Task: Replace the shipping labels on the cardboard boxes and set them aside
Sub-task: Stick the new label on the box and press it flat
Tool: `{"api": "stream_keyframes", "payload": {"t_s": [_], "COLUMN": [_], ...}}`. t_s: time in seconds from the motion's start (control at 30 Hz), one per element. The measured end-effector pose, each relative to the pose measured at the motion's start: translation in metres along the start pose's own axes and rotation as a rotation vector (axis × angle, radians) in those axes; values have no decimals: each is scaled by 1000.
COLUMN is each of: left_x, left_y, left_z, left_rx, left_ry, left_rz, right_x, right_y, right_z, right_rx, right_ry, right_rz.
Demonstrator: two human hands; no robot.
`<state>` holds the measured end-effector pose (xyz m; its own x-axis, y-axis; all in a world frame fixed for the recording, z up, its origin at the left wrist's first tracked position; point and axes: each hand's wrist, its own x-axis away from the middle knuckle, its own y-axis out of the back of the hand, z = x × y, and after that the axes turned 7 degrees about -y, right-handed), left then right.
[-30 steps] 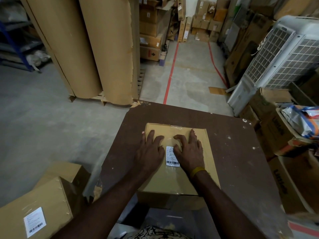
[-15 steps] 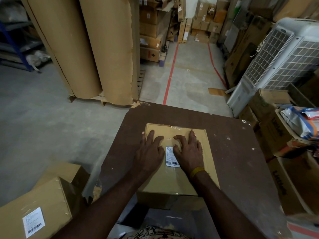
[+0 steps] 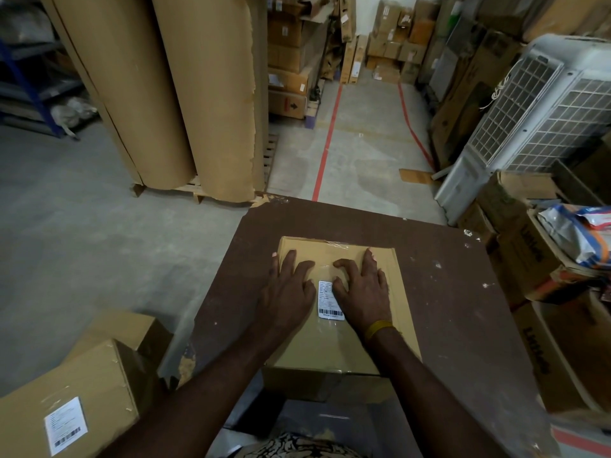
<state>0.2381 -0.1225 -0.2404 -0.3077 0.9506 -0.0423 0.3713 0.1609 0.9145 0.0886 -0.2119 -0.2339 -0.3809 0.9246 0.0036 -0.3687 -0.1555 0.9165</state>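
Observation:
A flat cardboard box [image 3: 334, 345] lies on the dark brown table [image 3: 456, 319], close to its near edge. A white shipping label [image 3: 327, 300] with a barcode sits on the box top under clear tape. My left hand [image 3: 287, 289] lies flat on the box just left of the label, fingers spread. On the other side of the label my right hand [image 3: 362, 290] presses flat, its thumb side touching the label's edge. A yellow band circles the right wrist.
A labelled cardboard box [image 3: 76, 401] sits low at the left, with another box behind it. Large brown paper rolls [image 3: 185, 94] stand on a pallet ahead. Open boxes [image 3: 535, 259] and a white air cooler [image 3: 542, 117] crowd the right side.

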Motion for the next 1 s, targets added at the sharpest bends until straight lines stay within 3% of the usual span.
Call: {"api": "stream_keyframes", "payload": {"t_s": [1.0], "left_x": [2], "left_y": [4], "left_z": [-1], "left_rx": [-7], "left_ry": [-13], "left_rz": [-12], "right_x": [0], "right_y": [1], "right_z": [1], "right_rx": [-7], "right_ry": [-7], "right_rz": [10]}}
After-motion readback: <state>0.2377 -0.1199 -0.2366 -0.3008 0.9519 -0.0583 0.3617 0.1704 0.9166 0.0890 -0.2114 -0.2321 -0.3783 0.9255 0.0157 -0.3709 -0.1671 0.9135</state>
